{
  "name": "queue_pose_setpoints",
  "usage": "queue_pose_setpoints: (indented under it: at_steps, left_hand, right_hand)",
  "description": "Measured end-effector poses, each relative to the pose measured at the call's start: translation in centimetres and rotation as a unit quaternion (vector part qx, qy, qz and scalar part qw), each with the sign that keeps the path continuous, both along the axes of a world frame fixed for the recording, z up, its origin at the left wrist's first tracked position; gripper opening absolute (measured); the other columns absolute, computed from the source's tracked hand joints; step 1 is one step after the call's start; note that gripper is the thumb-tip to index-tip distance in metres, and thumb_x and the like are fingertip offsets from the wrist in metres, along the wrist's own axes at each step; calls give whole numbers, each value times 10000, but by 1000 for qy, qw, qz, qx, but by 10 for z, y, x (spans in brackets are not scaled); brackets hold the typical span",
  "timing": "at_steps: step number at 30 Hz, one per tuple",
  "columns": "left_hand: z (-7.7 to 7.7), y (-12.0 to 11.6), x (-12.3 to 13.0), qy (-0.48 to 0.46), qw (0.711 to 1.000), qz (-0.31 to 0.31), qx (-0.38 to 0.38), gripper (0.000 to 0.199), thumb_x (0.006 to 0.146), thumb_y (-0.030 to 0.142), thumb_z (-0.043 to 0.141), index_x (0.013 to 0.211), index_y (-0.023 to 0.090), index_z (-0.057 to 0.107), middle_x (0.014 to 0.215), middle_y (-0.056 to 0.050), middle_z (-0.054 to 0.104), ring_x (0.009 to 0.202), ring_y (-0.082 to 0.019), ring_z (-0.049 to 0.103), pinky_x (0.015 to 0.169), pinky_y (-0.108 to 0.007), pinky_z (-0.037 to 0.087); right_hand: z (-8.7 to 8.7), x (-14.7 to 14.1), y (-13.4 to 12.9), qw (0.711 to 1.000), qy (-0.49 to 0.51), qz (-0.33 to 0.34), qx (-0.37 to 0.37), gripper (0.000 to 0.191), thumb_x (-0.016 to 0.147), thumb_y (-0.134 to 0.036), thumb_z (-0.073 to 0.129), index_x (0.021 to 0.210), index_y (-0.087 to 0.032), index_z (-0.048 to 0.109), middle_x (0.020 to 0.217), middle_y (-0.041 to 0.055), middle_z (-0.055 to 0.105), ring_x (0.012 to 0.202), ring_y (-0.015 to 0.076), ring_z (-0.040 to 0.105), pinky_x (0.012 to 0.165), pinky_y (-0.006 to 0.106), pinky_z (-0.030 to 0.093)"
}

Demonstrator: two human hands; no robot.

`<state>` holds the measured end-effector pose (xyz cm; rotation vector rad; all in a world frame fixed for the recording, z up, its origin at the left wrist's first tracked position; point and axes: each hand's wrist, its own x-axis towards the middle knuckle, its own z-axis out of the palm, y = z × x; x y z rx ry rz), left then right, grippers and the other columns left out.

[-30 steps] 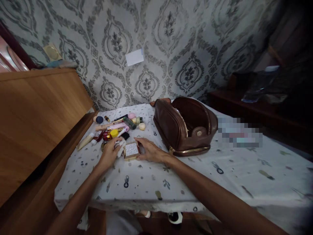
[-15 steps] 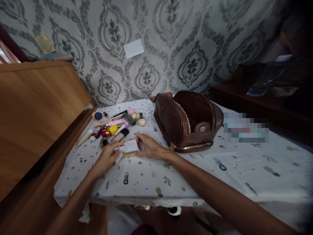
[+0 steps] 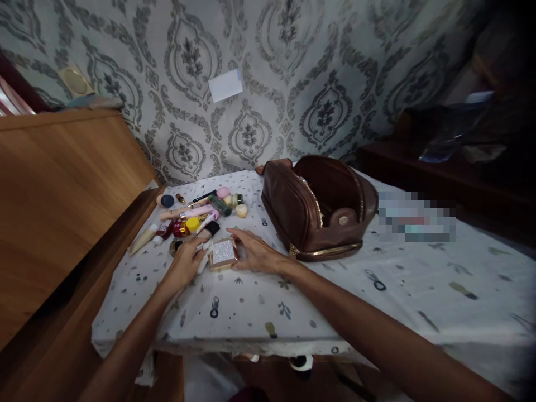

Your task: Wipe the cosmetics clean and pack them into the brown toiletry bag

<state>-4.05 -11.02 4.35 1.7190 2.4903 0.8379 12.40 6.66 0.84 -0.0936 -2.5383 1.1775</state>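
A small box-shaped case, like a makeup compact [image 3: 223, 253], with a silver glittery top and gold edges, rests at the front of the cosmetics. My right hand [image 3: 257, 254] holds it by its right side, thumb and fingers around the edge. In my left hand [image 3: 185, 262], just left of the case, a crumpled white tissue [image 3: 204, 257] is pinched. The fingertips of that hand are partly hidden. Right behind it lie a dark-capped bottle [image 3: 209, 229] and a round dark jar [image 3: 175, 247].
Several cosmetics lie behind my hands, among them a yellow-lidded jar [image 3: 193, 224], a green tube [image 3: 220, 205] and a beige tube [image 3: 143, 240]. An unzipped brown leather bag [image 3: 285, 206] stands to the right on the patterned tablecloth [image 3: 268, 301]. A wooden cabinet [image 3: 71, 184] borders the left side.
My left hand has drawn slightly left with the tissue, so more of the glittery top shows. My right hand stays on the compact. The whole view has shifted a little.
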Motion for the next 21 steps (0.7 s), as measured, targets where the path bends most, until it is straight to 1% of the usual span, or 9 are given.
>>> queue_pose_setpoints:
  at_steps: [4, 6, 8, 11, 16, 21]
  left_hand:
    - [3, 17, -10, 26, 999, -16, -22, 244, 809, 175, 498, 981, 211, 668, 975, -64, 676, 1009, -254, 603, 927, -351, 464]
    - [5, 23, -13, 34, 998, -27, -34, 242, 797, 145, 495, 955, 208, 667, 967, -71, 674, 1015, -257, 600, 934, -352, 461]
    - [6, 30, -14, 42, 997, -37, -44, 231, 797, 135, 488, 937, 196, 662, 982, -85, 667, 1011, -265, 600, 927, -364, 462]
    - [8, 39, -11, 54, 995, -57, -54, 210, 813, 134, 477, 920, 182, 651, 981, -93, 652, 981, -268, 602, 899, -373, 468]
    - [10, 56, 3, 73, 991, -97, -65, 220, 811, 92, 472, 916, 193, 636, 942, -70, 627, 965, -252, 592, 888, -351, 463]
    - [11, 66, 14, 87, 987, -119, -68, 242, 816, 75, 461, 942, 195, 630, 982, -72, 616, 1016, -252, 573, 930, -362, 450]
  right_hand:
    - [-1, 0, 0, 1000, 21, 0, -14, 1040, 622, -251, 839, 1506, -203, 294, 1246, 114, 573, 1209, 292, 511, 1053, 467, 386]
    - [-2, 0, 0, 1000, 25, 1, -14, 1069, 626, -265, 839, 1521, -225, 256, 1203, 97, 584, 1178, 282, 527, 1044, 465, 391]
    - [-3, -1, 0, 1000, 25, -3, -13, 1110, 621, -283, 846, 1535, -257, 217, 1202, 93, 575, 1163, 282, 536, 1030, 463, 404]
    - [-5, -2, 0, 999, 24, -16, -15, 1179, 603, -284, 858, 1551, -273, 158, 1226, 105, 564, 1169, 295, 539, 1023, 470, 412]
    - [-9, -4, 1, 999, 10, -19, -41, 1253, 592, -288, 865, 1564, -228, 78, 1325, 156, 535, 1244, 321, 508, 1050, 488, 390]
    - [-5, -2, 1, 999, 7, -14, -42, 1284, 602, -264, 853, 1568, -203, 10, 1438, 200, 438, 1308, 333, 461, 1065, 475, 382]
